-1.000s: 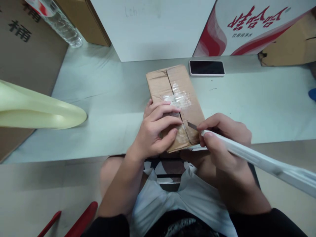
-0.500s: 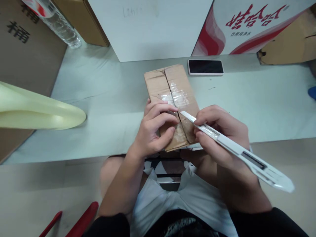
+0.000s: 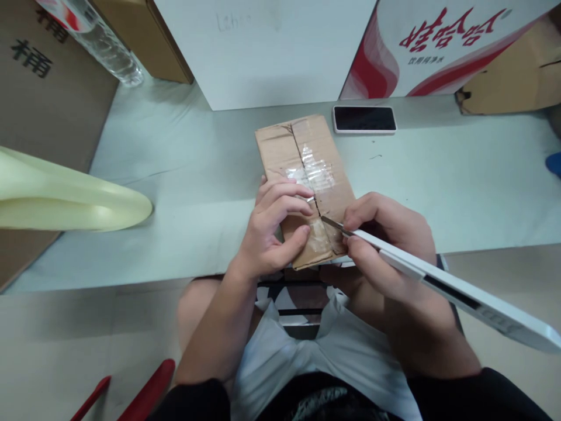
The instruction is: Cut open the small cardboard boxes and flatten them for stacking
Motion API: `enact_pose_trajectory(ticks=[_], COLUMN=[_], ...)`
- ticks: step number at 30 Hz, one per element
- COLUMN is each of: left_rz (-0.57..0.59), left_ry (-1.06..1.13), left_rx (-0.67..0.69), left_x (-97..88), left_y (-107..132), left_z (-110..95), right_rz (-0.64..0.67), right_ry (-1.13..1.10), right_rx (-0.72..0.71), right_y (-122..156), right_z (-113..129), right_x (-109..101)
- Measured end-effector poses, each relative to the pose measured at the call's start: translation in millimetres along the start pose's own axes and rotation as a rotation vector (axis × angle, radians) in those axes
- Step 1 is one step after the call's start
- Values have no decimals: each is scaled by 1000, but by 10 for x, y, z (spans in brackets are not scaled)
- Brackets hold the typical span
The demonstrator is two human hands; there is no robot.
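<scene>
A small brown cardboard box (image 3: 280, 152) lies on the table in front of me, its top seam partly covered with clear tape (image 3: 313, 169). My left hand (image 3: 272, 231) presses down on the box's near left part, fingers curled over the top. My right hand (image 3: 385, 240) is closed round a long white utility knife (image 3: 442, 286). The knife's blade tip (image 3: 326, 220) touches the seam near the box's front end, right beside my left fingertips.
A black phone (image 3: 364, 119) lies behind the box. Large cartons stand along the back, one white (image 3: 267, 52), one white with red print (image 3: 438, 47). A plastic water bottle (image 3: 103, 44) lies at the back left. A pale yellow curved object (image 3: 65, 196) reaches in from the left.
The blade was lifted up the seam toward the taped middle half a second ago and has come back down toward the box's front end. My left hand stays on the box.
</scene>
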State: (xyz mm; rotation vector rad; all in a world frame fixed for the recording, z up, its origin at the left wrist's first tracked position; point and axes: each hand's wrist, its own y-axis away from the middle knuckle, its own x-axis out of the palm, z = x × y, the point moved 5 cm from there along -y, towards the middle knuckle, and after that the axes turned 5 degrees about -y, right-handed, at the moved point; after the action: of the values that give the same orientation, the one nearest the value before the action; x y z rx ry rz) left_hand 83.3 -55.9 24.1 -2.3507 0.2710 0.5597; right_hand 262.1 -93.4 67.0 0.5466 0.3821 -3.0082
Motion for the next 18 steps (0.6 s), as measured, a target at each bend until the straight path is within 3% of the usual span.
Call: enact_pose_trajectory(ticks=[6,18], left_rz=[5,15], left_ry=[-15,-52], left_rx=[19,0], left_x=[6,7], left_y=[-2,-4], left_z=[9,7], right_rz=[-75,-18], right_ry=[76,75], right_rx=[99,-3], right_y=[23,2], right_z=[78,97], right_x=[38,7])
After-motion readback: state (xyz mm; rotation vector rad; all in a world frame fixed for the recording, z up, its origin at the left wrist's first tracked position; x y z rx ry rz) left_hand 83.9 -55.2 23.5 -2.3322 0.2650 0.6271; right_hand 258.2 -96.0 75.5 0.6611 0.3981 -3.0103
